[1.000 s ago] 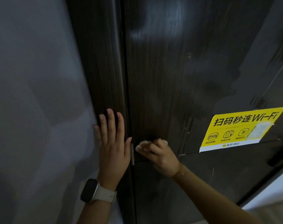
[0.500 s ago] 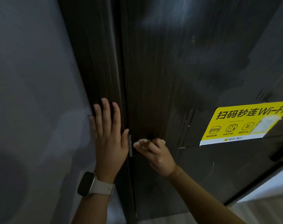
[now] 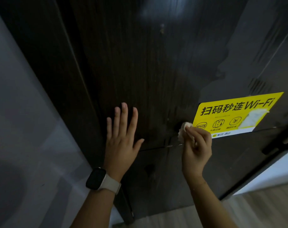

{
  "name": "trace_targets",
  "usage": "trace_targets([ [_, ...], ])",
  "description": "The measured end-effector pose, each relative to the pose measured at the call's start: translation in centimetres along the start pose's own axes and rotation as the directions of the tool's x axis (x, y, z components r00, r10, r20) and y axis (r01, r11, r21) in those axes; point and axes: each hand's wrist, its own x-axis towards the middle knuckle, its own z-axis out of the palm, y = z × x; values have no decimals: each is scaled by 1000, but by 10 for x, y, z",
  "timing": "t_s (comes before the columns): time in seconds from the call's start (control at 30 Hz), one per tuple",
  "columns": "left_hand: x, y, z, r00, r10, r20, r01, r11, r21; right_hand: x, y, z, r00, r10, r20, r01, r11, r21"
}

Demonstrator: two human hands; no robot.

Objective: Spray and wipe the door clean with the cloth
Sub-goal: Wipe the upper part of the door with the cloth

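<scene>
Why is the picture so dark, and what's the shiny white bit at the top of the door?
Head view: the light is dim, so the door looks nearly black; the pale patch near the top is glare; the wide lens bends the straight edges; only the yellow sticker stands out.

The one view comes from a head-worn camera, wide-angle, set close to a dark wooden door (image 3: 140, 71) and facing it, tilted down so the floor (image 3: 263, 211) shows at 5 o'clock. Both forearms enter from 6 o'clock. The grey wall (image 3: 25, 129) fills 9 o'clock (straight edges bow toward the corners).
</scene>
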Motion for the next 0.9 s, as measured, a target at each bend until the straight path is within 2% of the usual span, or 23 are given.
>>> trace_targets([
  [0.1,1,0,4,1000,4,-24,-3,999,39,-17,11,-8,980,175,-91,-175,984,4],
  [0.17,0,1,6,999,0,-33,2,998,57,-29,20,-7,955,279,-100,-278,960,24],
  [0.3,0,0,8,999,-4,-44,7,997,70,-47,18,17,926,359,-118,-361,932,2],
  [0.37,0,1,8,999,-9,-47,12,997,76,-64,6,34,933,349,-87,-350,937,5],
  [0.5,1,3,8,999,-15,-42,18,997,77,-97,-17,55,956,224,190,-235,971,36],
  [0.6,1,3,7,999,-19,-37,21,998,67,-92,-7,48,951,98,292,-102,995,-3],
  [0.67,0,3,7,999,-20,-39,22,998,67,-80,7,34,966,127,227,-123,992,-29],
  [0.73,0,3,7,999,-23,-48,26,997,70,-65,25,18,974,212,85,-208,977,-53],
  [0.8,1,3,7,998,-24,-50,28,997,72,-53,40,7,957,287,-41,-288,957,-41],
  [0.9,2,3,7,998,-26,-49,29,997,75,-48,45,5,930,346,-127,-351,936,-21],
])
